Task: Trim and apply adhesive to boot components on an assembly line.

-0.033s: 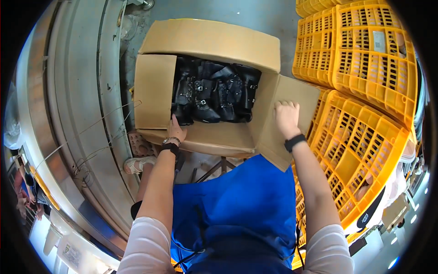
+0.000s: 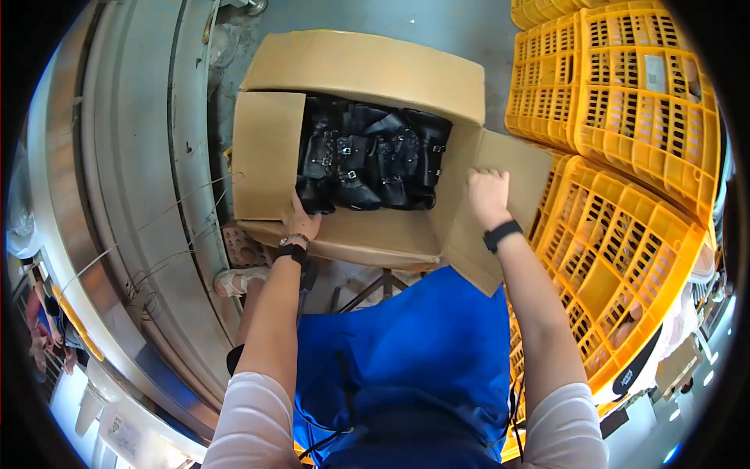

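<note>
An open cardboard box [image 2: 375,230] stands in front of me, packed with several black boots [image 2: 359,160] with silver buckles and studs. My left hand [image 2: 303,221] is at the box's near left corner, closed around the edge beside the folded-out left flap [image 2: 269,156]. One finger of it points up along the flap, and the other fingers are partly hidden. Over the right flap [image 2: 525,168] lies my right hand [image 2: 488,199], its fingers curled in. Whether anything small is inside those fingers is hidden.
Yellow plastic crates [image 2: 617,242] are stacked close on the right, with pale things inside. A long grey metal structure [image 2: 133,156] runs along the left, with loose wires [image 2: 141,285] near it. Another person's sandalled foot [image 2: 241,281] is by the box's near left corner.
The whole view has shifted very slightly. My right hand sits a touch farther left on the right flap; my left hand keeps its place at the corner.
</note>
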Tool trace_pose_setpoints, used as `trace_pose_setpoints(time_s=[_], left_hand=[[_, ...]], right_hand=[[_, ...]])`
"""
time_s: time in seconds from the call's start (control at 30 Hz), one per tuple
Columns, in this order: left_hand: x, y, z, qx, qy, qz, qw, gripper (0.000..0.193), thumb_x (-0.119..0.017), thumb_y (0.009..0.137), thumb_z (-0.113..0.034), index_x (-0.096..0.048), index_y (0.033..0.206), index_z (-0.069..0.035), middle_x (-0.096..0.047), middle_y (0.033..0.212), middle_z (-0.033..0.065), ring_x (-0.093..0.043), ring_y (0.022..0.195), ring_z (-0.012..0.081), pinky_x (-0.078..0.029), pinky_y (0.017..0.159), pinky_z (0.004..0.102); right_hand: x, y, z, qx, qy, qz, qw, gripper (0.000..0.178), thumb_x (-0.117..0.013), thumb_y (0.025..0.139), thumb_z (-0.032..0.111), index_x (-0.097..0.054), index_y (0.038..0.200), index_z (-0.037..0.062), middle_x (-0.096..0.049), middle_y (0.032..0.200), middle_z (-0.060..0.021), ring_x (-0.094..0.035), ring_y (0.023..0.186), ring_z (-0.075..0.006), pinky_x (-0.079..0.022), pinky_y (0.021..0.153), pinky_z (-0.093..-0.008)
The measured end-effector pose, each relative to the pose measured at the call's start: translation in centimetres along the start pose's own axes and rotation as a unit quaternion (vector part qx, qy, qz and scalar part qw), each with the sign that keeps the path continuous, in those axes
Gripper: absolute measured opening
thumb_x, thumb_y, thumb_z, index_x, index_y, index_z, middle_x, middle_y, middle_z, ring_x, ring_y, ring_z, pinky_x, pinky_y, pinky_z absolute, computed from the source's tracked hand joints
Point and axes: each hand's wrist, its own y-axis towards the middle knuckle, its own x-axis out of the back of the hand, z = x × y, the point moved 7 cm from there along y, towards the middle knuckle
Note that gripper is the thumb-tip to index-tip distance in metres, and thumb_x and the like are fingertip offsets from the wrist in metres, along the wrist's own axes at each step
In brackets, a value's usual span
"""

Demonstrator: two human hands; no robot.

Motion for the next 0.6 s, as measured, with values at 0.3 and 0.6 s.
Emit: trace_pose_setpoints(time_s=[0.3,0.6], left_hand=[[-0.3,0.1,-4.2,-0.367,0.308,0.044,0.876,0.047,-0.045,0.08,-0.015,-0.042,0.127,-0.011,-0.042,0.127,0.0153,-0.039,0.117,0.0304,-0.034,0.092,0.0427],[1.2,3.8,-1.4,0.166,-0.094,-0.067,0.979,0.083,-0.059,0.079,-0.04,-0.02,0.131,0.011,-0.023,0.136,0.0304,-0.025,0.125,0.0421,-0.017,0.106,0.0427]], right_hand=[[-12.2,6.8,15.3,-0.04,0.296,0.316,0.9,0.031,-0.052,0.074,0.018,-0.063,0.097,0.0012,-0.06,0.102,-0.0212,-0.057,0.099,-0.0337,-0.046,0.084,-0.0385],[-23.1,11.8,20.9,-0.159,0.645,0.226,0.712,0.084,-0.07,0.068,0.039,-0.035,0.124,-0.0121,-0.048,0.122,-0.025,-0.048,0.113,-0.0304,-0.038,0.095,-0.0335]])
